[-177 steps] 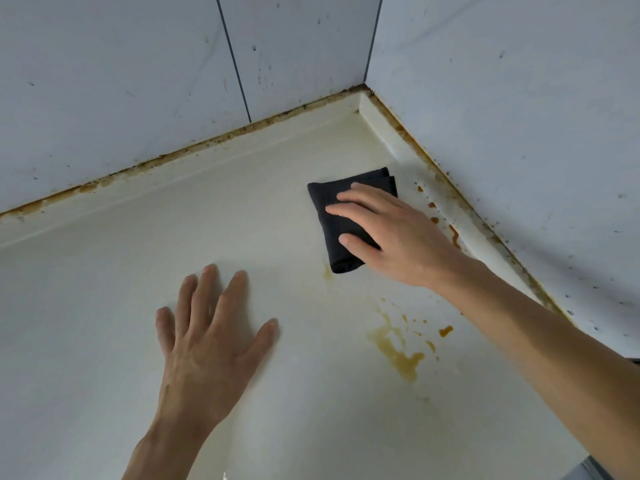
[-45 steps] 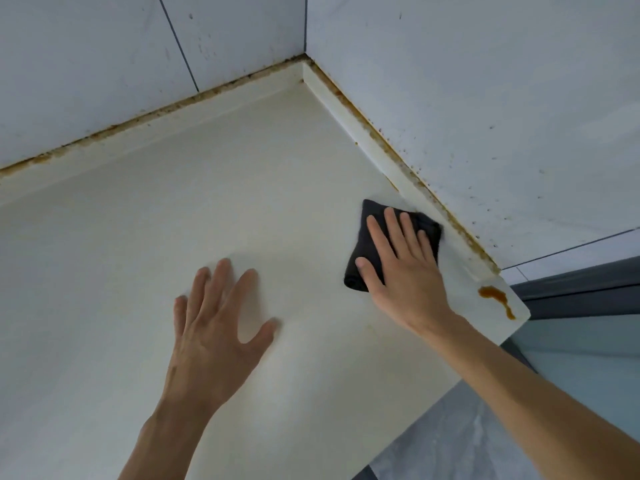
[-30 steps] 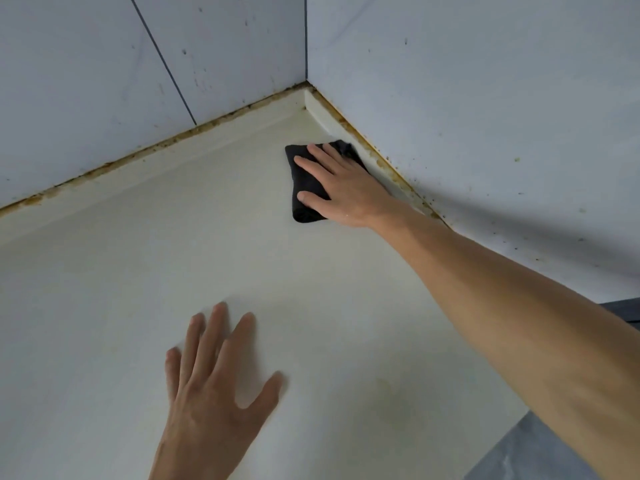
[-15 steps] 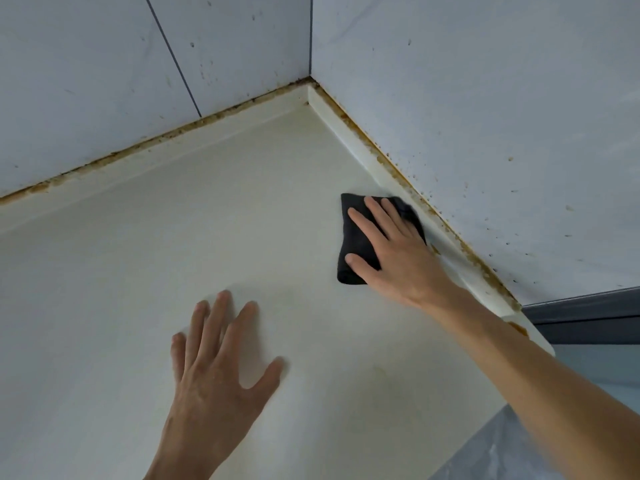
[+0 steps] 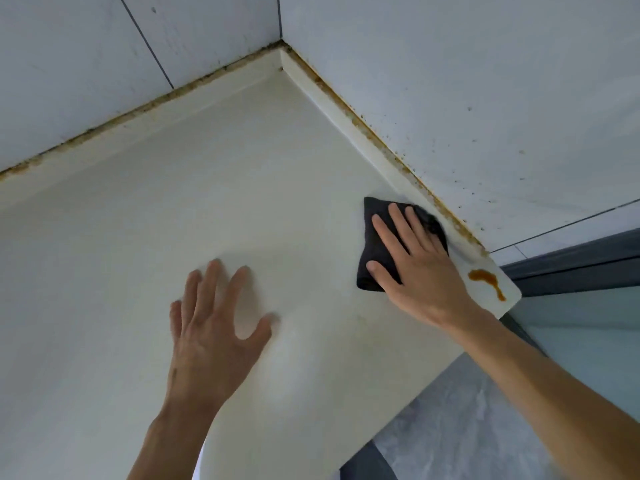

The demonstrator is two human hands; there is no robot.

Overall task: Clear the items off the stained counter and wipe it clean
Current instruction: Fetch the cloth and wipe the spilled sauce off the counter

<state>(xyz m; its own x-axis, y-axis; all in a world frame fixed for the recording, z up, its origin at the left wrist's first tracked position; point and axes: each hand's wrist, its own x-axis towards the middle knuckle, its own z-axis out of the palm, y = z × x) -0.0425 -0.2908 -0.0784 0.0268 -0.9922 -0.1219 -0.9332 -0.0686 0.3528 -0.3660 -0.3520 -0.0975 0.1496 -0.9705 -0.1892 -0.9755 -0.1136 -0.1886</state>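
Two hands are on the counter point(image 5: 145, 258), and nothing else sits on it, so the clearing part looks done. The right hand point(image 5: 420, 271) lies flat with fingers spread on a folded black cloth point(image 5: 375, 251), pressing it down near the counter's right end, just beside the raised lip point(image 5: 349, 116) along the side wall. A second ago that hand and cloth were up near the far corner; they have since swept back along the lip toward the near end. The big brown splatter that showed in the middle of the surface several seconds back is gone, leaving only a faint mark. The left hand point(image 5: 214, 327) stays planted where it was, open and fingers fanned, holding nothing, bracing.

What remains, as I judge it, is the brown dribble point(image 5: 485, 278) on the rounded end corner, just right of the cloth and apart from it. The next pass should probably take that. Brown grime point(image 5: 388, 150) runs along the seam between lip and tiled wall point(image 5: 485, 81), and along the back seam too; a flat cloth may struggle to get into that crease. Nothing blocks the way.
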